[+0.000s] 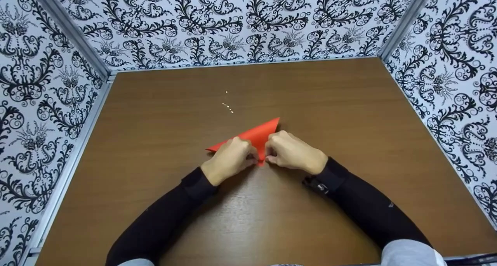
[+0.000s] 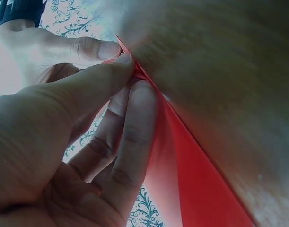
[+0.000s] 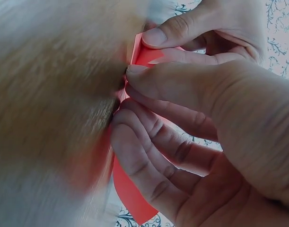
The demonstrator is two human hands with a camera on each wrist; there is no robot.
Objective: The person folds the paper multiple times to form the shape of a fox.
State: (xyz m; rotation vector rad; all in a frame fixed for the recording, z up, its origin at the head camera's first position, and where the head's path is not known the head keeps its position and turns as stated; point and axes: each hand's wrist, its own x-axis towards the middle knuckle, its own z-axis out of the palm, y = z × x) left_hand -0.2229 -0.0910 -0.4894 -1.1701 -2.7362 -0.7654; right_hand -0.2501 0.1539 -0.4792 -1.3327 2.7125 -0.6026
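A folded sheet of red paper (image 1: 256,136) lies on the brown table, its upper corner pointing to the far right and another corner to the left. My left hand (image 1: 231,158) pinches the paper's near edge between thumb and fingers. Close beside it, my right hand (image 1: 292,151) pinches the same edge from the right. In the left wrist view, the thumb of the left hand (image 2: 83,123) presses on the red paper (image 2: 196,175) near its narrow tip. The right wrist view shows the right hand (image 3: 196,123) with thumb and fingertips on the paper (image 3: 132,191); parts of it are hidden behind the fingers.
The brown table (image 1: 171,114) spreads around the paper. Several small pale specks (image 1: 228,106) show beyond it, perhaps glints. Patterned black-and-white walls (image 1: 233,29) enclose the back and sides, with metal rails (image 1: 77,157) along the edges.
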